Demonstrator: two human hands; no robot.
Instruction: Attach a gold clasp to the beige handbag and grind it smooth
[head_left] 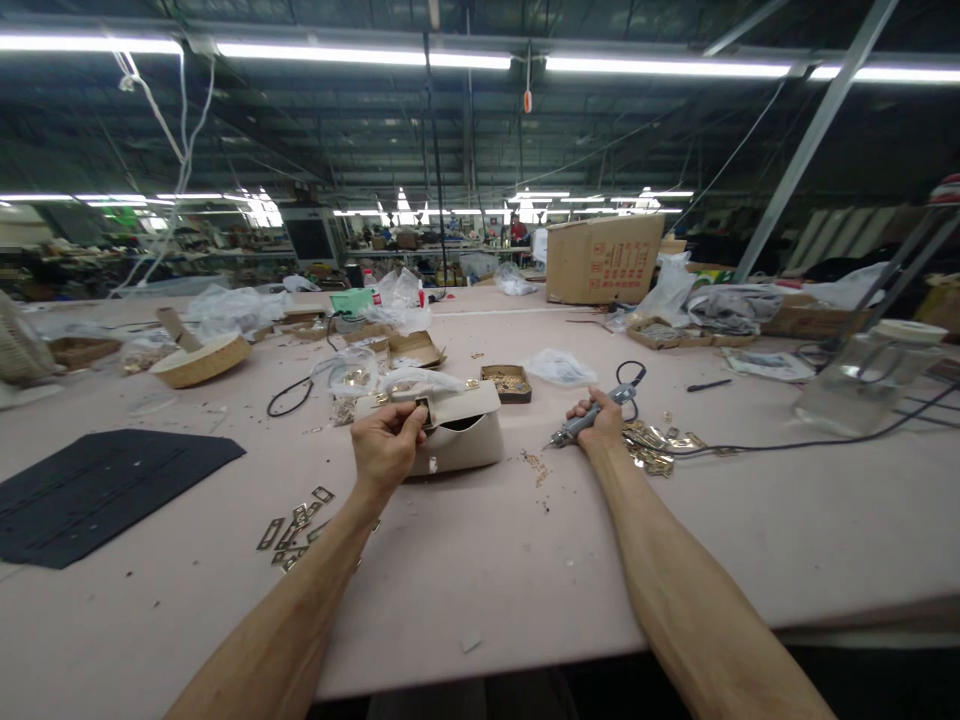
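Note:
A cream handbag stands on the pink table, its flap partly raised over a dark opening. My left hand pinches a small metal-framed piece at the flap's front edge. Wrapped round a grey corded screwdriver, my right hand is to the right of the bag, the tool's tip pointing down-left near the tabletop. Small gold screws lie scattered beside that tip. Gold metal plates are piled right of my right hand, and rectangular metal frames lie left of my left forearm.
On the pink table, a black sheet lies at left. Behind the bag are a small box of fittings and a clear plastic bag. A large carton stands farther back; a water jar is at right.

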